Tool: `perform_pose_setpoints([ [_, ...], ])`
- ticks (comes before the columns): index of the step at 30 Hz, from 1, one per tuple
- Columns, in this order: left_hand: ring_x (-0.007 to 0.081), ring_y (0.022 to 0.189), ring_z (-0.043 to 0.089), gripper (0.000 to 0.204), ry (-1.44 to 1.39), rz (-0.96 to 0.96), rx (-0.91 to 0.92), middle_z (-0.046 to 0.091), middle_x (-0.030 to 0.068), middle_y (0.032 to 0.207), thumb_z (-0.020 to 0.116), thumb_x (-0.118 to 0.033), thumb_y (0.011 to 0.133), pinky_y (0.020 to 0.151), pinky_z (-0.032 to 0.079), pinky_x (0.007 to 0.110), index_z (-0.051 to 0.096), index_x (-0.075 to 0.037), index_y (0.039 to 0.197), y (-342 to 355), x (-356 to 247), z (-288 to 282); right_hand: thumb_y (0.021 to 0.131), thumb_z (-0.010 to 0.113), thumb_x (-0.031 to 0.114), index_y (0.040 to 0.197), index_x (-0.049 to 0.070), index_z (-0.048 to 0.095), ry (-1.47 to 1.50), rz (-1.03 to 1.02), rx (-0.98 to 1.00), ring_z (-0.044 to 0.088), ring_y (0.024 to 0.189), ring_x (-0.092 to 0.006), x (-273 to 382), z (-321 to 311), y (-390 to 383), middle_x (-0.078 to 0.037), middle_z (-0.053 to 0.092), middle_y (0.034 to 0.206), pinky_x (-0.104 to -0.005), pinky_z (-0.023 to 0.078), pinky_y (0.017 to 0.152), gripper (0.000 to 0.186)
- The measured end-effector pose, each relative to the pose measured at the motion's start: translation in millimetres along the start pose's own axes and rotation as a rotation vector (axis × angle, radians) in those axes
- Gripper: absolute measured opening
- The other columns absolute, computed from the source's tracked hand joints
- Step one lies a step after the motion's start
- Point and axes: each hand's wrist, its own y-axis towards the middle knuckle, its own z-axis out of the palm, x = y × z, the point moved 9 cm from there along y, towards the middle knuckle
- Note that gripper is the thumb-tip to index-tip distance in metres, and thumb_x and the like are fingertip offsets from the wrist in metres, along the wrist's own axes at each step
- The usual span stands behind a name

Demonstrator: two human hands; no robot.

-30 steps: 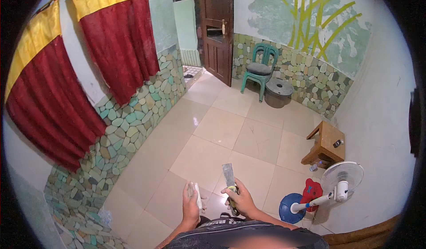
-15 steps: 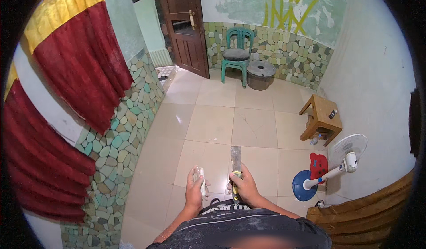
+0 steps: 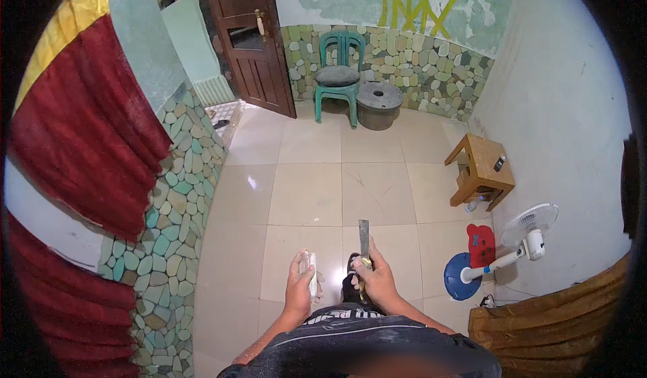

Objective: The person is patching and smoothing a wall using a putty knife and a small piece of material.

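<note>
A putty knife (image 3: 364, 238) is upright in my right hand (image 3: 376, 278), its grey blade pointing away from me. The fingers wrap round its yellow and black handle, which they mostly cover. To the left, my left hand (image 3: 300, 285) grips a whitish flat bar-shaped object (image 3: 311, 275), its kind unclear. The two hands are apart, in front of my dark shirt, and the blade does not touch the whitish object.
A green plastic chair (image 3: 338, 76) and a grey round container (image 3: 379, 106) stand at the far wall beside a brown door (image 3: 253, 51). On the right are a wooden stool (image 3: 486, 165) and a standing fan (image 3: 464, 276). Red curtains (image 3: 87, 122) hang at left.
The room has shifted left in view, and a dark-shod foot now shows below the right hand. The putty knife has turned, so its blade looks narrower. Both hands keep their grip.
</note>
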Motion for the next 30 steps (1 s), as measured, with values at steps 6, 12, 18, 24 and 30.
perform_pose_setpoints([
  [6,0.0138,0.049,0.052,0.05,0.044,-0.022,0.029,0.058,0.0085,0.077,0.047,-0.019,0.098,0.039,0.042,0.027,0.029,-0.019,0.144,98,-31,47,0.096,0.057,0.014,0.152,0.013,0.024,0.016,0.036,-0.007,0.052,0.06,-0.0084,23,-35,98,-0.001,0.053,0.084,-0.0227,0.045,0.054,0.065],
  [12,0.014,0.052,0.053,0.051,0.042,-0.012,0.025,0.058,0.0087,0.079,0.048,-0.019,0.097,0.042,0.042,0.027,0.029,-0.017,0.145,192,-67,105,0.101,0.045,0.028,0.151,0.009,0.026,0.111,-0.071,0.002,0.052,0.061,-0.0116,72,-65,191,-0.003,0.051,0.085,-0.0262,0.046,0.057,0.056],
  [18,0.0141,0.055,0.052,0.054,0.062,-0.082,0.08,0.058,0.0075,0.081,0.049,-0.021,0.097,0.047,0.043,0.026,0.027,-0.017,0.147,260,-85,131,0.102,0.044,0.028,0.151,0.007,0.024,0.085,-0.007,-0.023,0.053,0.061,-0.0134,92,-80,263,-0.004,0.052,0.088,-0.0277,0.046,0.056,0.056],
  [24,0.0131,0.061,0.053,0.05,-0.027,-0.045,-0.026,0.058,0.0073,0.086,0.046,-0.028,0.1,0.05,0.044,0.026,0.028,-0.016,0.146,365,-102,134,0.101,0.046,0.019,0.151,0.005,0.023,0.069,-0.04,-0.098,0.052,0.061,-0.0128,95,-87,357,-0.003,0.05,0.083,-0.027,0.045,0.055,0.057],
  [30,0.0123,0.057,0.051,0.051,0.167,-0.042,0.178,0.058,0.008,0.087,0.044,-0.029,0.102,0.049,0.044,0.026,0.026,-0.015,0.147,458,-171,157,0.101,0.047,0.021,0.151,0.003,0.02,0.049,-0.153,-0.149,0.052,0.059,-0.0129,147,-63,453,-0.003,0.049,0.08,-0.026,0.044,0.054,0.059],
])
